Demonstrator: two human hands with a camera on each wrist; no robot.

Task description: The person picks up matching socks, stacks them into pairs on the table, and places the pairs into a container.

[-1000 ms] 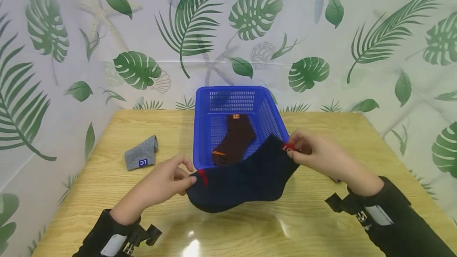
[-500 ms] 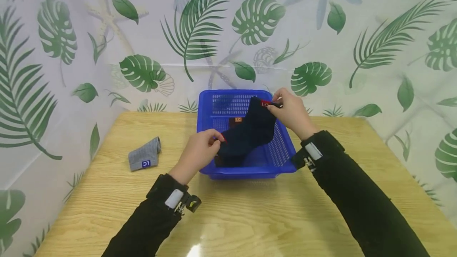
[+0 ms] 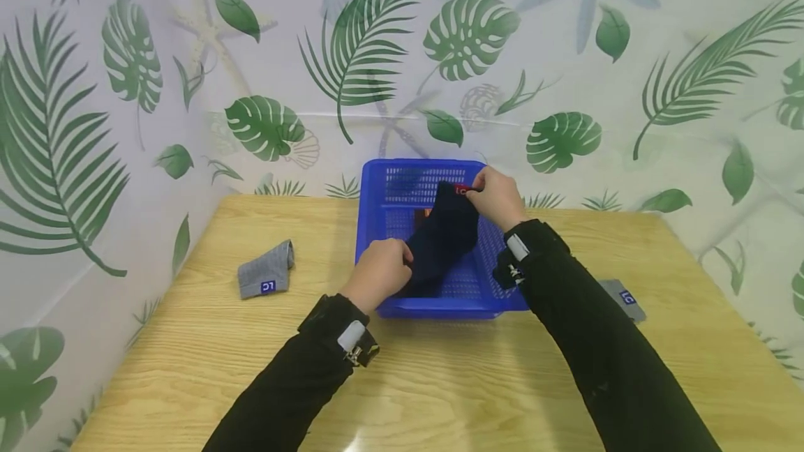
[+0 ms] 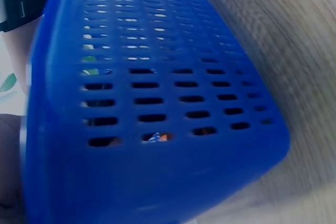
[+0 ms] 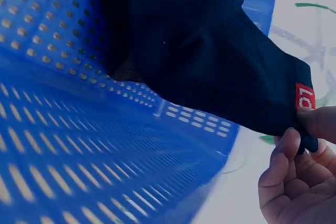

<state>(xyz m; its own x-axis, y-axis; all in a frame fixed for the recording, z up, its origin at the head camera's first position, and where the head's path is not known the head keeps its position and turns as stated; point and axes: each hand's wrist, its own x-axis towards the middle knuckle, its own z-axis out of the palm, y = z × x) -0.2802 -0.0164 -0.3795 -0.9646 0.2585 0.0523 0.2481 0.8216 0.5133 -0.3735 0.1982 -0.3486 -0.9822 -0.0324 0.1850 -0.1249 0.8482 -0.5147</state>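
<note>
A dark navy sock (image 3: 442, 239) with a red LC label is stretched between both hands inside the blue plastic basket (image 3: 433, 309). My right hand (image 3: 499, 197) pinches its cuff beside the label, as the right wrist view shows up close on the sock (image 5: 210, 61). At the toe end, my left hand (image 3: 382, 267) grips the sock over the basket's near left corner. Beneath the navy sock lies a brown sock (image 3: 422, 216), mostly covered, with a bit of its orange label showing. In the left wrist view the basket's perforated wall (image 4: 157, 171) hides most of the left hand.
A folded grey sock (image 3: 266, 272) with a blue LC label lies on the wooden table (image 3: 188, 354) left of the basket. Another grey sock (image 3: 623, 300) lies to the right, partly behind the right sleeve. A leaf-patterned sheet (image 3: 402, 54) hangs behind the table.
Both hands have carried the navy sock forward from in front of the basket and lowered it inside, over the brown sock. The grey sock at right has come into view.
</note>
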